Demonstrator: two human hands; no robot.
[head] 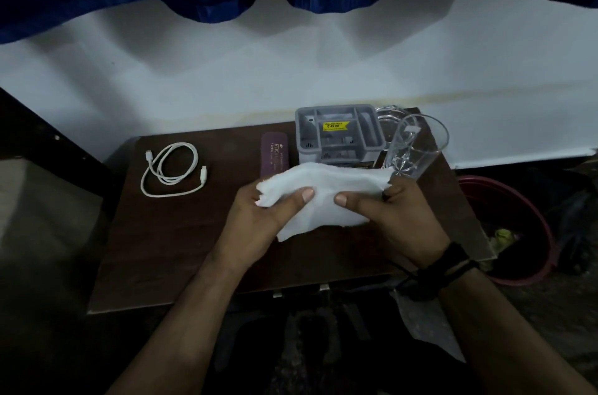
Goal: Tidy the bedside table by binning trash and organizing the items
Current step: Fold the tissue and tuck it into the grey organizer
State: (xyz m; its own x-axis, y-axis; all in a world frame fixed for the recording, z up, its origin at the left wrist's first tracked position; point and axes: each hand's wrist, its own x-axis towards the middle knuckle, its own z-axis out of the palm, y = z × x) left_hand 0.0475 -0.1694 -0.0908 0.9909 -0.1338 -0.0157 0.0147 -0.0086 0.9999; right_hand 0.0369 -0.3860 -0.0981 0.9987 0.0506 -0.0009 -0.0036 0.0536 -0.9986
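Both our forearms reach up from the bottom of the view, and our left hand and right hand meet over the near half of the dark wooden bedside table. Each hand pinches the white tissue with the thumb pressed on top and the fingers curled beneath, so neither hand is free. A black band wraps the right wrist.

We judge the step to be gathering this tissue for the bin. To do it well, we should bunch it inward from both ends into one compact wad, pass it to the right hand, and lift it clear before swinging right, since the clear drinking glass stands just beyond the right knuckles and could be knocked.

That tissue looks thin, soft and creased, loosely folded, with a limp corner drooping toward us; it sits between the hands, just above the tabletop.

Farther back, a coiled white charging cable lies to the left, well apart from the hands. A purple case lies just beside a grey compartmented organizer with a yellow price sticker. Right of the table, on the floor, sits a red-rimmed tub, probably the bin, though the dim light leaves this uncertain.
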